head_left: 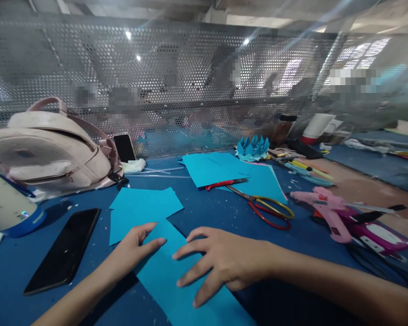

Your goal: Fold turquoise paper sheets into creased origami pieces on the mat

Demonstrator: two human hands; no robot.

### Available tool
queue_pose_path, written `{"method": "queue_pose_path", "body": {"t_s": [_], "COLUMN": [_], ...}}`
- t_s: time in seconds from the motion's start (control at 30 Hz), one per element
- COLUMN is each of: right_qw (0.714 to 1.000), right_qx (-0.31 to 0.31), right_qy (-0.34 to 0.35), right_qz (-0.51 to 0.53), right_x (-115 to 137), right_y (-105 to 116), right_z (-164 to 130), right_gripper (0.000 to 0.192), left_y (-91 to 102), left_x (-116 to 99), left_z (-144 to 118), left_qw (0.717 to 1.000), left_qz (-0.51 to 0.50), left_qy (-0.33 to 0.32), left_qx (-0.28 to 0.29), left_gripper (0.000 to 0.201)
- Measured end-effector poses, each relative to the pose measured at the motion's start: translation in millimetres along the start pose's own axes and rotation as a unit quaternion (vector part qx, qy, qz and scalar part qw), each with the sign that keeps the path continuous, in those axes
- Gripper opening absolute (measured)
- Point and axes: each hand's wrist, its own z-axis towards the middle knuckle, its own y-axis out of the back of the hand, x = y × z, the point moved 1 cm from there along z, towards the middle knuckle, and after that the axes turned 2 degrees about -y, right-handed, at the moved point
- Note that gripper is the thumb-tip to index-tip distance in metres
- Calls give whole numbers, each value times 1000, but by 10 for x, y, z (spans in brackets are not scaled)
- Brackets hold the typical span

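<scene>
A long sheet of blue paper (163, 276) lies in front of me, running down past the bottom of the view. My left hand (136, 246) grips its far left edge, thumb on top and the other fingers partly hidden. Over the sheet's right side my right hand (224, 258) is spread, fingers apart and fingertips at the paper. Just beyond my left hand are overlapping blue paper pieces (139, 208). Farther back, more blue sheets (214, 167) lie stacked. Scissors (265, 206) with red and yellow handles rest beside them, and a red-handled tool (219, 184) lies on the sheets.
To the left are a black phone (64, 251), a pale backpack (54, 149) and a blue-based cup (12, 208). At the right lie a pink glue gun (326, 206) and a purple device (377, 233) with cords. A folded blue paper piece (252, 149) stands before the perforated metal screen (177, 90).
</scene>
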Motion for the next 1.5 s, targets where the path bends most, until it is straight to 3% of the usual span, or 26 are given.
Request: {"method": "queue_pose_path", "body": {"t_s": [0.1, 0.23, 0.33, 0.43, 0.5, 0.67, 0.8, 0.97, 1.07, 1.13, 1.27, 1.5], "right_qw": [996, 980, 961, 926, 909, 898, 880, 810, 745, 723, 719, 701], "right_qx": [-33, -114, -178, -219, -229, -242, -281, -386, -364, -326, -299, -313], "right_qy": [-11, -76, -154, -264, -302, -313, -332, -286, -246, -242, -255, -266], "right_qz": [82, 145, 143, 154, 175, 193, 192, 337, 502, 559, 573, 583], "right_x": [-20, -81, -117, -121, -105, -46, -5, -76, -169, -210, -236, -261], "right_y": [8, 0, -52, -86, -78, -42, -85, -170, -242, -286, -324, -305], "right_z": [-2, -2, -18, -41, -41, 3, 26, 41, 63, 73, 63, 25], "right_gripper": [35, 21, 31, 49, 52, 52, 47, 75, 76, 69, 57, 50], "left_y": [-8, -120, -238, -309, -335, -417, -481, -442, -371, -341, -339, -382], "left_x": [3, -60, -99, -68, -39, -36, -9, 49, 76, 97, 132, 114], "left_z": [-17, -54, -98, -155, -194, -244, -216, -162, -151, -148, -147, -169], "left_qw": [1000, 999, 996, 997, 998, 995, 996, 995, 992, 989, 987, 981], "left_qz": [5, -25, -75, -70, -56, -95, -82, -96, -100, -109, -128, -176], "left_qy": [19, 22, 19, 36, 41, 10, 24, 32, 20, 19, 16, 17], "left_qx": [-7, 10, 38, 14, -10, 7, -7, -27, -80, -101, -94, -79], "left_gripper": [24, 36, 40, 46, 48, 44, 62, 57, 54, 51, 48, 59]}}
